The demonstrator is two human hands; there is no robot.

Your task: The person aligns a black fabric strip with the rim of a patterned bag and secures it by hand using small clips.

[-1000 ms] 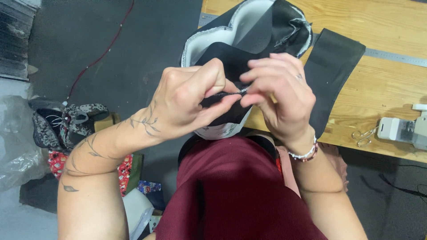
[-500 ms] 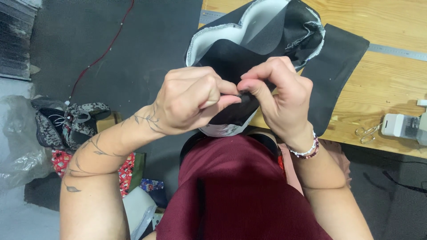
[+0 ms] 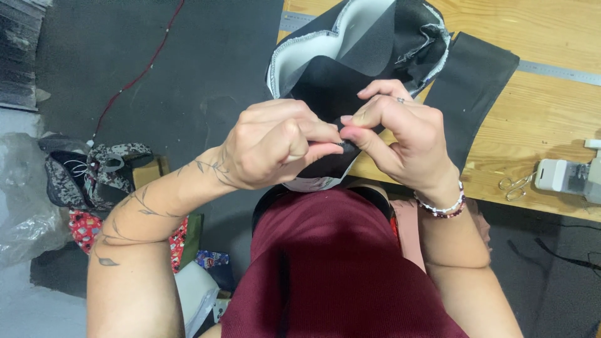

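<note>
The left hand (image 3: pixel 275 147) is curled shut, thumb and forefinger pinched on the near edge of the black fabric piece (image 3: pixel 328 94). The right hand (image 3: pixel 400 134) is pinched on the same edge, fingertips touching the left's; half a second ago a small gap was seen between them, so the grip is now closed up at one spot. The fabric is held above the lap, its far end resting on the wooden table (image 3: pixel 551 119). Small scissors (image 3: pixel 514 186) lie at right.

Clear plastic bag (image 3: pixel 25 213) at floor's left edge.
</note>
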